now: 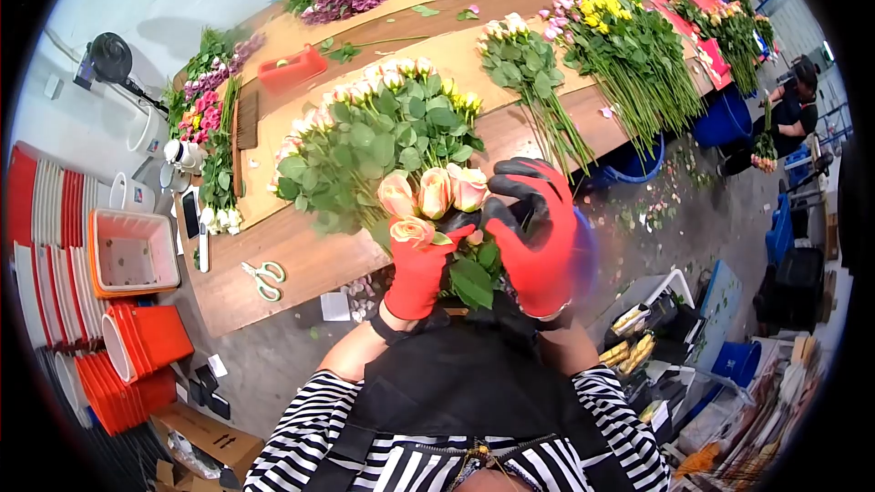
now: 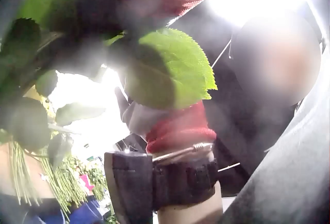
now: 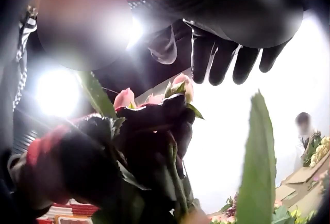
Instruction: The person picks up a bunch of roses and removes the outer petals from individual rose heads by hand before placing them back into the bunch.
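My left hand (image 1: 417, 264), in a red glove with black fingers, grips several peach-pink roses (image 1: 435, 193) by their stems, blooms close together at the top. Green leaves (image 1: 472, 281) hang below that grip, and one large leaf (image 2: 178, 69) fills part of the left wrist view. Beside the blooms, on their right, is my gloved right hand (image 1: 538, 241), with nothing in its grasp. In the right wrist view its black fingers (image 3: 221, 61) extend above the held roses (image 3: 180, 87). A broad pile of pale pink roses (image 1: 365, 132) lies on the table just beyond my hands.
On the wooden table (image 1: 314, 260) are scissors (image 1: 264, 279), a phone (image 1: 190, 211), a red plastic holder (image 1: 292, 68) and more rose bunches (image 1: 629, 64). Blue buckets (image 1: 638, 159) stand under its right edge. Orange crates (image 1: 137, 251) stack at left. Another person (image 1: 791, 114) works at far right.
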{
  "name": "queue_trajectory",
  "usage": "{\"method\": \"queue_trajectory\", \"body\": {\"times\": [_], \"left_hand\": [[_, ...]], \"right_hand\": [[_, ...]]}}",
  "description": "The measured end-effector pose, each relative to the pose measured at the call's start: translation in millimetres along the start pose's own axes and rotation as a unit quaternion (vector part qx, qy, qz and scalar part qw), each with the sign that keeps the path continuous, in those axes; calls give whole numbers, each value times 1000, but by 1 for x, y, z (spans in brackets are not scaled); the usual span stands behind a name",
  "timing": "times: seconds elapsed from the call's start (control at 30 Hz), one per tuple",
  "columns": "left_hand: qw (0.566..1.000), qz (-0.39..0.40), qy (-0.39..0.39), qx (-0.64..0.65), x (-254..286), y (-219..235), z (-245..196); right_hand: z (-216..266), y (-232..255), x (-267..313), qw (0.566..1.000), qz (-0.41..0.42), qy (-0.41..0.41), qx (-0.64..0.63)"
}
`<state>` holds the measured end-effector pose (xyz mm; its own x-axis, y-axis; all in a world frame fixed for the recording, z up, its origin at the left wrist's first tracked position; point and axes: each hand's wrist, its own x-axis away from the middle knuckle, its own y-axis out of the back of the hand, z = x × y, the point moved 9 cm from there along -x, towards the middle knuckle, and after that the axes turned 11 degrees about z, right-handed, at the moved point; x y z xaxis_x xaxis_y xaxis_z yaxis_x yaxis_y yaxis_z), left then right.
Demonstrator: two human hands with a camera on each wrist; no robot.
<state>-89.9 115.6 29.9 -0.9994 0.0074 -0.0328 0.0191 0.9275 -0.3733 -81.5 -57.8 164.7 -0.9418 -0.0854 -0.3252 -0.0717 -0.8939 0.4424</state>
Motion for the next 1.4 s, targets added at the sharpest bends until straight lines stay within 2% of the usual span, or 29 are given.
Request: {"method": "queue_trajectory", "body": {"times": [0.1,0.2,0.23,0.33,0.4,0.43,0.5,0.57,0.63,0.67,0.73,0.77,0.8,0.83,0.9,0.93,1.0,1.03,1.07,1.1,1.17,1.2,1.23,1.27,1.33,1.37,1.4], "left_hand": [[992,-22,-78,-98,5,-9,-15],[990,-69,-95,-76,7,-14,-22],[985,-80,-96,-120,9,-8,-14],[984,-70,-70,-147,10,1,0],[991,-50,-15,-121,10,8,19],[994,-40,28,-102,11,11,29],[997,-41,-2,-67,7,5,22],[998,-35,-49,-34,-3,-13,-19],[995,0,-11,-101,-3,-7,-21],[996,7,5,-88,-1,7,-15],[999,10,49,-17,3,34,-6],[996,2,77,41,7,45,-4],[992,6,91,83,12,58,-4],[996,14,64,-57,18,95,7],[987,59,17,-152,13,95,-13],[993,37,20,-114,17,95,-14],[999,-10,19,-38,24,94,-16],[993,-27,69,87,23,91,-10],[970,-43,118,210,24,87,-2],[994,32,86,61,23,92,-1],[993,73,-33,-90,30,84,-23],[971,67,-56,-225,29,87,-27],[988,51,-21,-146,28,95,-17],[997,28,10,-65,28,103,-8],[996,-12,31,79,27,111,2],[974,-68,92,196,20,113,14],[978,-61,84,181,12,107,4]], "right_hand": [[3,-7,2,996,-49,43,63],[-2,-11,5,992,-82,79,49],[-3,-12,7,993,-81,83,38],[-5,-14,9,992,-82,91,-11],[-9,-16,9,989,-90,91,-69],[-17,-18,11,986,-92,69,-119],[-33,-26,17,971,-95,24,-219],[-58,-30,22,927,-138,-52,-345],[-76,-33,22,876,-156,-99,-446],[-91,-33,21,880,-118,-117,-446],[-97,-30,13,901,68,-136,-407],[-122,-41,21,898,169,-224,-338],[-125,-35,24,962,199,-165,-90],[-141,-42,27,950,235,-99,181],[-170,-66,26,887,192,-20,419],[-178,-82,21,930,176,-8,323],[-223,-133,19,965,223,-61,126],[-220,-151,16,949,220,-31,223],[-214,-168,14,924,215,0,317],[-220,-184,15,897,222,-20,382],[-230,-184,8,920,186,-62,340],[-233,-182,3,929,170,-81,319],[-234,-173,2,960,114,-92,239],[-233,-168,3,969,99,-83,211],[-223,-152,1,994,70,-81,22],[-207,-141,1,997,41,-45,40],[-198,-136,3,998,44,-36,39]]}}
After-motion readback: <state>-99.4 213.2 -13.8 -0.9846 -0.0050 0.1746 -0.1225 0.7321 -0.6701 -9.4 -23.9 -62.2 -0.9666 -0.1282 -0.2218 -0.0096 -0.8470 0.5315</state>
